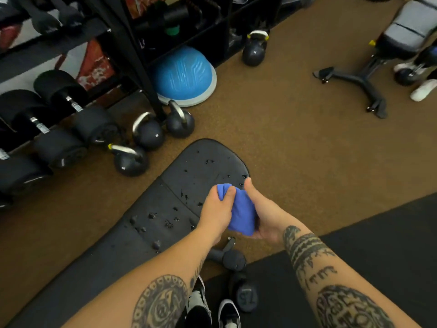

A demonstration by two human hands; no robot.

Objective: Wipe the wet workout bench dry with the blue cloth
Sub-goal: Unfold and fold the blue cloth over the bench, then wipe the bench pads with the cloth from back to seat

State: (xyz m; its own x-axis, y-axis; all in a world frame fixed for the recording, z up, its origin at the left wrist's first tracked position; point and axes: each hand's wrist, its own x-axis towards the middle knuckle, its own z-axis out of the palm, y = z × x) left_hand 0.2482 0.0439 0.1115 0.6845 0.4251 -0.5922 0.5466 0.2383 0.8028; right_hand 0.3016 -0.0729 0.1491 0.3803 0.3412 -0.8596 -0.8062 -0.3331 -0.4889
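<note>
Brown gym floor (295,138) surrounds a black padded worktop (151,209) that runs from 7 o'clock up toward the centre. Its far pad is dotted with water drops (169,223), thickest around the seam and along the right edge. Over that right edge, just below centre, sits the cloth (241,209): bright blue, bunched into a soft wad, with no part spread flat. Both hands hold it. The left hand (217,209) has its grip clamped on the wad's upper left, fingers curled over the top. The right hand (264,214) has its grip closed around the lower right side, thumb pointing toward 12 o'clock. Whether the cloth touches the pad cannot be told. Kettlebells (147,131) stand at 10 o'clock beside a dumbbell rack (59,129); a blue balance dome (185,74) lies at 11 o'clock.
</note>
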